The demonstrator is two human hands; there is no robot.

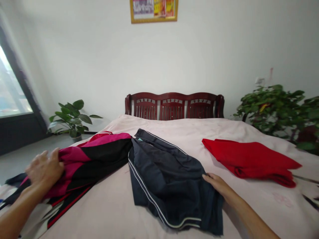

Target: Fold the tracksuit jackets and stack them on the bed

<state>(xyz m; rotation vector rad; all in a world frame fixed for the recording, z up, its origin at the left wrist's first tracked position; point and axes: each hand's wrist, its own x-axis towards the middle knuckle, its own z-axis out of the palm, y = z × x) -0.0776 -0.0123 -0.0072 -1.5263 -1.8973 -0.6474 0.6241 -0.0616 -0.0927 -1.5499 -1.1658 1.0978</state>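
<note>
Left grip (45, 169): closed over gathered folds of a magenta-and-black jacket (104, 149), near the bed's left edge. Grey floor (32, 149) just past that edge, beyond the grip. Jacket stretching from the grip toward the bed's middle, far end touching a navy garment (166, 179) with white piping. Right grip (215, 186): open, fingers (211, 179) lying flat on the navy garment's right edge. Pale pink bedsheet (99, 212) showing in a wedge nearer than both garments, between the grips. Folded red cloth (251, 161) ahead and right of the right grip, apart from the navy garment, with bedsheet between. Striped garment (32, 212) under the left forearm. Dark wooden headboard (174, 106) far ahead of both grips.
</note>
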